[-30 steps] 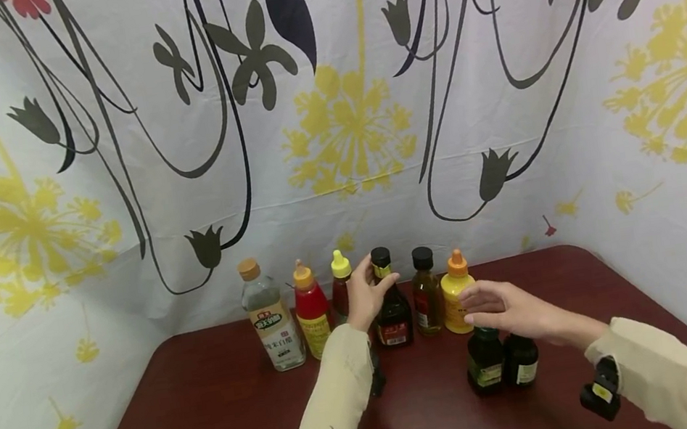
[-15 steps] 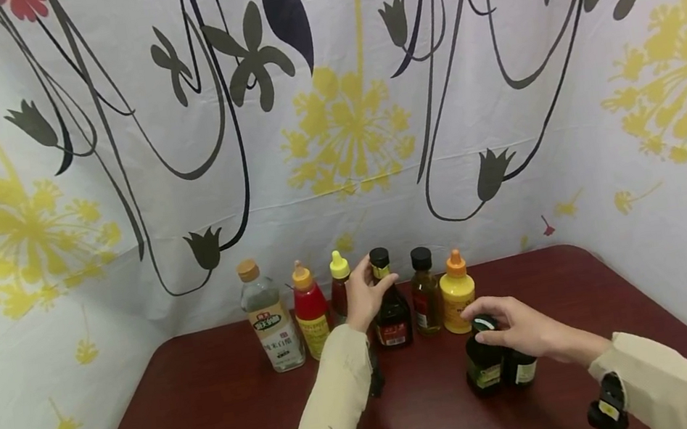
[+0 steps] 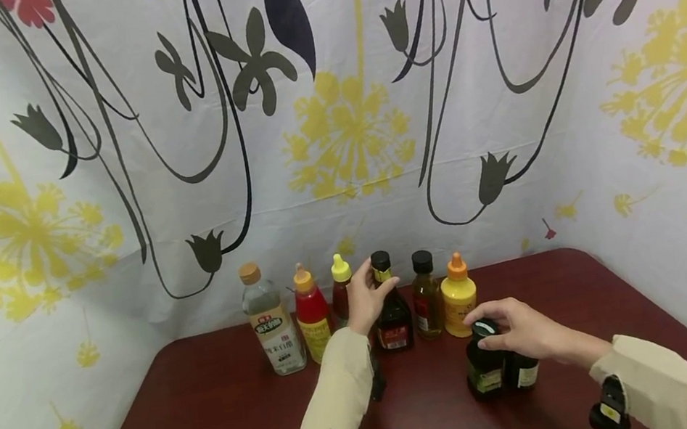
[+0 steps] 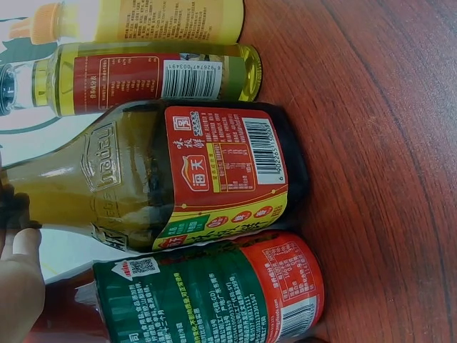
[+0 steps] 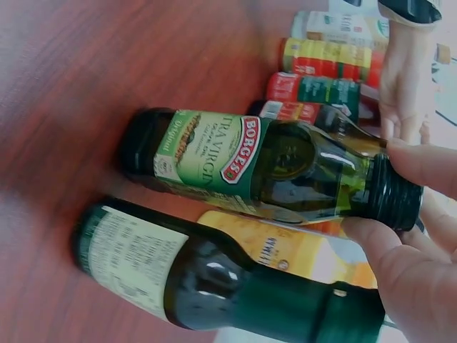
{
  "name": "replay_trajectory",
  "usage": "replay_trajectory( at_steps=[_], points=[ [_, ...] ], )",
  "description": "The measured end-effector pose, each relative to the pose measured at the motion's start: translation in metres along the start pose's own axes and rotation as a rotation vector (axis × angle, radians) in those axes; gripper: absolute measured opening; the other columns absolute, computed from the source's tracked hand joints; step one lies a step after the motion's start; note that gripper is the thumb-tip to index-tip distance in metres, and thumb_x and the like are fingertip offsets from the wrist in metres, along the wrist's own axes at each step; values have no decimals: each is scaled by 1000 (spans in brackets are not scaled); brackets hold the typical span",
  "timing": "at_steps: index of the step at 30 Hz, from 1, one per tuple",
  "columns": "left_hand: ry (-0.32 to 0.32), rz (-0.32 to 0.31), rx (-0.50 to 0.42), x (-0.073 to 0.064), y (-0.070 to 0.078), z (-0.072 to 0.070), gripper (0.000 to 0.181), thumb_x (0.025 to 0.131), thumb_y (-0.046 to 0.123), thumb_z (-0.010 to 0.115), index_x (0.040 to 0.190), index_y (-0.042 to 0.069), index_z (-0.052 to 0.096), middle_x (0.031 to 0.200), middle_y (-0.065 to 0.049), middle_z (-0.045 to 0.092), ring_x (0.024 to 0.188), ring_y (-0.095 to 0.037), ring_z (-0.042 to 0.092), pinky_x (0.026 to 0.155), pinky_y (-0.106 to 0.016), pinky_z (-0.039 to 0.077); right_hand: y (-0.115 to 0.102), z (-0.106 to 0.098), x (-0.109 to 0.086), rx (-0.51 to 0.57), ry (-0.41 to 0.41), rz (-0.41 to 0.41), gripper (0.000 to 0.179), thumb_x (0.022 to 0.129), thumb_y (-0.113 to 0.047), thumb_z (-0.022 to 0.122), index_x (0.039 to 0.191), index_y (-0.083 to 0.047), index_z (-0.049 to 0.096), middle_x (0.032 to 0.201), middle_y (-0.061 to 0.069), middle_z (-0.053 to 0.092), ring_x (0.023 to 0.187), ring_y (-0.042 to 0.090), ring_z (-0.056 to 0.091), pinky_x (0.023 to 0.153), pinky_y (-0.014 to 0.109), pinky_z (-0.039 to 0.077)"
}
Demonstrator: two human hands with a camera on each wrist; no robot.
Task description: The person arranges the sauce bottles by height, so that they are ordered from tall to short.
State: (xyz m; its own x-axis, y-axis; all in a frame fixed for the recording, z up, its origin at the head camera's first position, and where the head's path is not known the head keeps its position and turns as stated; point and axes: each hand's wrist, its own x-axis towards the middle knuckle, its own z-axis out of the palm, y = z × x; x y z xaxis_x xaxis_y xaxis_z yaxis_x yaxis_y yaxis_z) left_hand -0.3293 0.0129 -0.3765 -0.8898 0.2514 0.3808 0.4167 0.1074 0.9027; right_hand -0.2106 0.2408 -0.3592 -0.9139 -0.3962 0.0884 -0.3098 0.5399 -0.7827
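My left hand (image 3: pixel 365 299) holds the neck of a dark soy sauce bottle (image 3: pixel 394 319), which stands in the back row. Its red and yellow label (image 4: pixel 221 161) fills the middle of the left wrist view. Nearer the front, my right hand (image 3: pixel 524 328) pinches the dark cap of an olive oil bottle (image 3: pixel 484 363) between thumb and fingers. In the right wrist view the olive oil bottle (image 5: pixel 214 150) shows a green label and clear glass shoulders. Just right of it stands a dark green bottle (image 3: pixel 524 371), partly hidden under my right hand.
Left of the soy sauce are a white vinegar bottle (image 3: pixel 276 334), a red squeeze bottle (image 3: pixel 313 314) and a yellow-capped sauce bottle (image 3: pixel 341 299). To its right stand an oil bottle (image 3: pixel 426 298) and a yellow squeeze bottle (image 3: pixel 458 297). A patterned cloth (image 3: pixel 358 227) hangs behind the table (image 3: pixel 214 423).
My right hand has come down from above the olive oil bottle and taken hold of its cap. The left hand stays at the soy sauce bottle's neck.
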Motion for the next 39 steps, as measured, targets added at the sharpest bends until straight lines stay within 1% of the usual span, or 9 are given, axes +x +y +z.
replay_trajectory(
  at_steps=[3, 5, 12, 15, 18, 25, 29, 35, 39],
  points=[
    [7, -6, 7, 4, -13, 2, 56, 81, 10, 64, 131, 2, 41, 129, -17, 45, 118, -28, 43, 95, -38, 37, -2, -4, 3, -20, 16, -21, 31, 78, -16, 68, 105, -4, 60, 113, 18, 54, 111, 40, 45, 81, 40, 47],
    [14, -4, 22, 5, -16, 3, 56, 81, 10, 64, 131, 2, 41, 128, -17, 46, 117, -28, 43, 95, -37, 38, -6, -8, 6, -30, 37, -34, 31, 77, -17, 69, 104, -5, 61, 112, 18, 56, 108, 37, 49, 80, 38, 48],
    [10, -14, 21, 6, -15, 5, 56, 81, 9, 64, 131, 4, 41, 127, -14, 47, 116, -25, 45, 95, -34, 38, -20, -24, 13, -62, 137, -15, 33, 78, -22, 69, 106, -7, 62, 116, 18, 54, 105, 32, 53, 79, 37, 48],
    [10, -19, 18, 3, -12, 4, 56, 81, 11, 65, 131, 4, 42, 127, -14, 47, 117, -24, 44, 95, -35, 37, -25, -31, 16, -39, 160, -2, 37, 78, -22, 68, 110, -4, 60, 118, 21, 52, 104, 32, 54, 76, 35, 49],
    [14, -23, 17, 3, -12, 4, 56, 81, 12, 65, 131, 5, 42, 128, -13, 46, 117, -24, 44, 95, -35, 37, -28, -39, 20, -12, 179, 11, 41, 79, -22, 68, 113, -1, 58, 116, 22, 53, 101, 29, 56, 73, 34, 50],
    [12, -8, 10, 5, -15, 3, 57, 81, 16, 65, 131, 5, 42, 127, -15, 47, 117, -26, 44, 95, -37, 37, -20, -54, 26, -52, 252, 74, 43, 80, -23, 67, 114, 0, 57, 110, 21, 57, 90, 23, 60, 66, 29, 50],
    [7, -8, 2, 5, -15, 3, 57, 81, 14, 65, 131, 5, 42, 127, -15, 47, 117, -26, 44, 95, -38, 37, -14, -60, 26, -81, 300, 108, 42, 81, -23, 66, 115, 0, 57, 111, 21, 57, 91, 25, 60, 66, 29, 51],
    [11, -22, 19, 6, -14, 3, 57, 80, 10, 65, 131, 5, 41, 126, -14, 49, 115, -24, 46, 94, -34, 39, -6, -68, 26, -122, 343, 97, 44, 83, -23, 64, 117, 2, 55, 112, 24, 55, 97, 32, 57, 68, 32, 51],
    [11, -19, 21, 6, -14, 3, 55, 80, 9, 65, 131, 5, 43, 125, -13, 50, 115, -23, 47, 93, -34, 39, 3, -71, 28, -124, 356, 79, 42, 84, -21, 62, 118, 3, 54, 114, 24, 54, 99, 34, 56, 68, 29, 51]
  ],
)
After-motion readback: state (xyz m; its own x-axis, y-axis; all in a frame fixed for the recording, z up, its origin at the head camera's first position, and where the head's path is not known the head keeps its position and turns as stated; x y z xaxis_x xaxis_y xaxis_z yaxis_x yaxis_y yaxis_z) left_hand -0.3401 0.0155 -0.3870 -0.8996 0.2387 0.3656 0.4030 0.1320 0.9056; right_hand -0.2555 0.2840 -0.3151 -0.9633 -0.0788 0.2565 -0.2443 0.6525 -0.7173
